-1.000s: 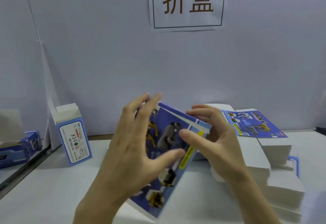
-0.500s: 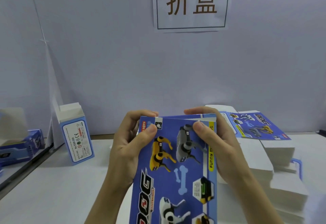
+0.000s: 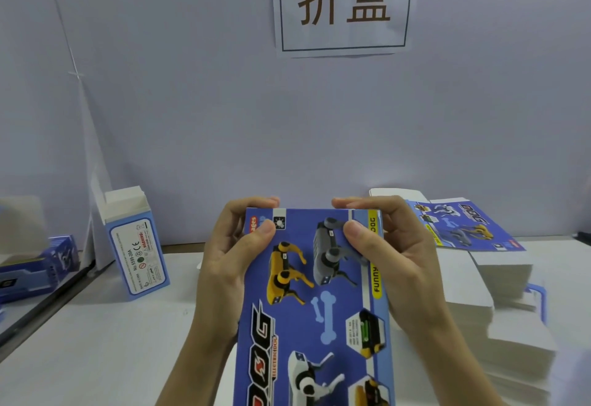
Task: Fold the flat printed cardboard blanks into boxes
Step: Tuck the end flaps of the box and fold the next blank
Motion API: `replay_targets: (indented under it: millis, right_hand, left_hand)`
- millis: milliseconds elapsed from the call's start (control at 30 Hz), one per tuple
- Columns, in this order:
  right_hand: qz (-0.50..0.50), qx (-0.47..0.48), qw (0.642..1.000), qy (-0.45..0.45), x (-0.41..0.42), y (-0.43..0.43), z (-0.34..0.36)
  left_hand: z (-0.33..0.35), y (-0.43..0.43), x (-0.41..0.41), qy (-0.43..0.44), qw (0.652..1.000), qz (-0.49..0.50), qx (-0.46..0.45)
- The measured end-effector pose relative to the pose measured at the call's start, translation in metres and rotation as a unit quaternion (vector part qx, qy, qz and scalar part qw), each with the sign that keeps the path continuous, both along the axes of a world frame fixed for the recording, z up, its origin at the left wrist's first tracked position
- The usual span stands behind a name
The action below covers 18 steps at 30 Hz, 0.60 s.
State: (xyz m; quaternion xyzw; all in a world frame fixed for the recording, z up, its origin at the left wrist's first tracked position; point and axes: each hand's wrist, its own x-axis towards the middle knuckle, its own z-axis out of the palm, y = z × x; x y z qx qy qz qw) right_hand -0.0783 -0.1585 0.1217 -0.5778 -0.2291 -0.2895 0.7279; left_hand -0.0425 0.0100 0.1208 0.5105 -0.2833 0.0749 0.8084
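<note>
A: Holding the blue printed blank up in front of the chest, both hands at its top edge. The left hand pinches the corner at about 11 o'clock, thumb on the printed face, fingers curled behind. The right hand grips the corner at about 1 o'clock the same way.

B: Which step is that, would you say?

A: Early, I judge: the piece looks flat or barely opened, printed face toward the camera, clear of the white surface. Whether the sleeve has started to open I cannot tell.

B: And next?

A: Probably squeezing the long edges so the panels spring into a tube, then tucking the end flaps. That calls for pressure along the creases, not across the print.

B: Supplies?

A: A stack of flat blanks lies at 3 o'clock, just beside the right wrist. One folded box stands upright at 9 o'clock, its top flap open.
</note>
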Motion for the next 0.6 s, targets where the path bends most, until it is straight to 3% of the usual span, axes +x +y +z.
replay_targets:
  millis: [300,600]
  right_hand:
    - [-0.063,-0.060,0.996,0.000,-0.0012,-0.0073,0.0007]
    - [-0.017,-0.006,1.000,0.000,-0.0001,-0.0018,-0.0016]
  left_hand:
    - [-0.0032,-0.0058,-0.0027,-0.014,1.000,0.002,0.001]
    - [-0.0069,-0.0019,0.0036,-0.045,0.999,0.001,-0.003]
